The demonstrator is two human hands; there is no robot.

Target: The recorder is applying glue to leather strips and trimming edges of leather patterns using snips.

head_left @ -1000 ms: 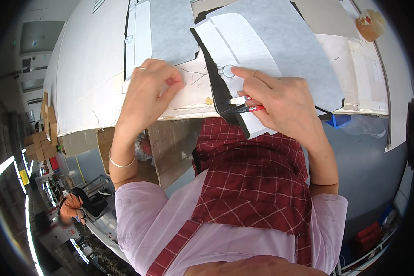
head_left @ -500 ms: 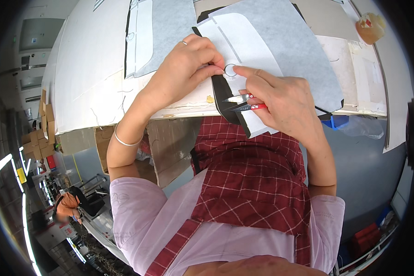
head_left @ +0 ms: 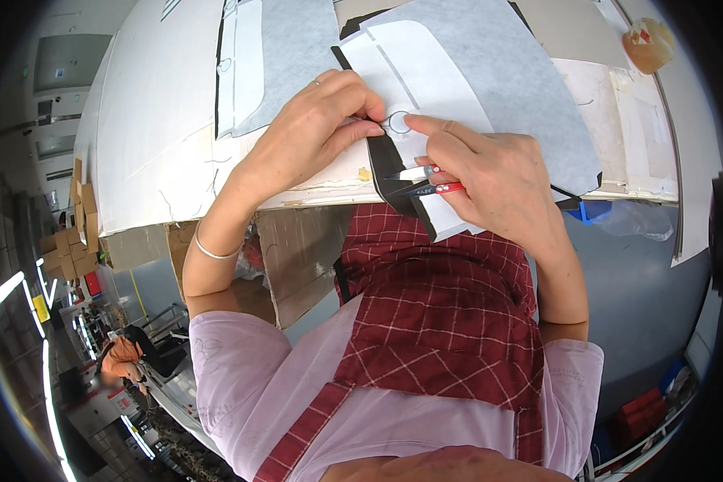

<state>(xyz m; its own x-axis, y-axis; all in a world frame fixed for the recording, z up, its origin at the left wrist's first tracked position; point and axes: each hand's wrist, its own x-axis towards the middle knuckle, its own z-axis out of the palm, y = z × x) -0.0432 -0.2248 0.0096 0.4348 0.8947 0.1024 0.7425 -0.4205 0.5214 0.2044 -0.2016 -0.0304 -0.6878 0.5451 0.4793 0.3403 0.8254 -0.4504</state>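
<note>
Pale surface (head_left: 157, 128) fills the upper view; cardboard boxes (head_left: 74, 253) sit off to the left, an amber container (head_left: 649, 46) at far right. Grey-white panel (head_left: 530, 88) with black edging (head_left: 387, 157) lies at the near edge, overhanging it; a second panel (head_left: 304, 60) lies to its left. White strip (head_left: 450, 80) on the first panel carries a small circle (head_left: 399, 123).

Change: left hand (head_left: 309, 120) was clear of the panel a second ago, now its fingertips are just left of the circle, slightly farther out than half a second ago. Thumb and forefinger nearly meet; maybe pinching fine thread, can't tell. Right hand (head_left: 494, 173) stays put, forefinger at the circle's edge, grip closed around red-handled snips (head_left: 444, 189), blades apart. Both hands now work the same spot; likely detail handling at the circle.
</note>
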